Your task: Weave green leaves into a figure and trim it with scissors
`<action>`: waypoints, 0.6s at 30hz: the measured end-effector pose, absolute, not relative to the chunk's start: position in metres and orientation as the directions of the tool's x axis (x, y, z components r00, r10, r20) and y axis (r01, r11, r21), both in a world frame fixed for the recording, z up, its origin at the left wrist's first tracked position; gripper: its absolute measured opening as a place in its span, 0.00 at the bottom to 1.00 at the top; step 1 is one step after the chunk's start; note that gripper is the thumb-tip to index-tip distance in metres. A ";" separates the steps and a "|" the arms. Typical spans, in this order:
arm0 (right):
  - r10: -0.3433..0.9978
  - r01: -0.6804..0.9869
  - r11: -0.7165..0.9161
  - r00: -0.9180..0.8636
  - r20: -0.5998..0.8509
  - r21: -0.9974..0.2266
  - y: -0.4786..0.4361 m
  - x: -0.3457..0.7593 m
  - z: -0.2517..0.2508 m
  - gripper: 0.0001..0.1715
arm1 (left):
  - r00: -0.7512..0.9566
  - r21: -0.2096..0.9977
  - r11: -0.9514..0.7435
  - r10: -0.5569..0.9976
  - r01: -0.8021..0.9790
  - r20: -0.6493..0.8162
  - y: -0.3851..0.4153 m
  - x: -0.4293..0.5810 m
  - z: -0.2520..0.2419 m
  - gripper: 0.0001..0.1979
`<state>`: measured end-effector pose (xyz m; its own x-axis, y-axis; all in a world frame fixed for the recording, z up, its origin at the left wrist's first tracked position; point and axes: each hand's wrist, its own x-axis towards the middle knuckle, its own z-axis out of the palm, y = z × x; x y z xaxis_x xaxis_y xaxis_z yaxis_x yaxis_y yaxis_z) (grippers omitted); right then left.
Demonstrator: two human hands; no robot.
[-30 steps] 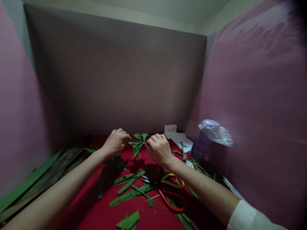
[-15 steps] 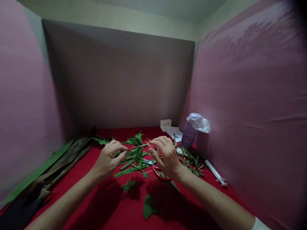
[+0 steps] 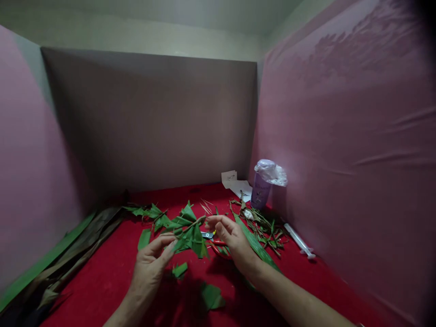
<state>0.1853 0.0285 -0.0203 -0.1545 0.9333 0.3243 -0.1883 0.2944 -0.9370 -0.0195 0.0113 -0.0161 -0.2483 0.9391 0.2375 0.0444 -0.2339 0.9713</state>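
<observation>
A small piece made of folded green leaf points on a thin stick (image 3: 189, 231) is held above the red table cloth (image 3: 102, 277). My left hand (image 3: 150, 263) pinches its lower left end between thumb and fingers. My right hand (image 3: 231, 238) pinches the stick's right end, fingers curled. Red and yellow scissors (image 3: 216, 245) lie under the piece, mostly hidden by my right hand. Cut green leaf scraps (image 3: 211, 295) lie on the cloth just in front of my hands.
A purple cup with plastic wrap (image 3: 264, 184) stands at the back right beside white paper slips (image 3: 235, 181). A white syringe (image 3: 299, 240) lies by the right pink wall. Long leaf strips (image 3: 61, 259) run along the left wall. Leaf trimmings (image 3: 265, 227) litter the right side.
The view has pulled back and tilted. Both hands have come nearer to me and lower with the leaf piece. The left hand now holds it from below.
</observation>
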 end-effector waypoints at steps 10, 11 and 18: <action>0.943 -0.487 0.050 -0.263 0.201 -0.872 0.024 0.178 -0.023 0.16 | -0.040 0.958 -0.239 0.968 0.159 0.248 -0.008 -0.004 -0.022 0.05; 0.947 -0.482 0.045 -0.259 0.192 -0.875 0.024 0.178 -0.023 0.16 | -0.045 0.956 -0.240 0.967 0.167 0.250 -0.009 -0.004 -0.023 0.05; 0.950 -0.451 0.058 -0.250 0.189 -0.891 0.024 0.180 -0.022 0.16 | -0.056 0.930 -0.262 0.957 0.260 0.285 -0.011 -0.005 -0.029 0.06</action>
<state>0.1797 0.0240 -0.0220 -0.2496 0.9498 0.1887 -0.4512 0.0583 -0.8905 -0.0049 -0.0105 -0.0290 -0.0556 0.9569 0.2849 0.2596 -0.2617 0.9296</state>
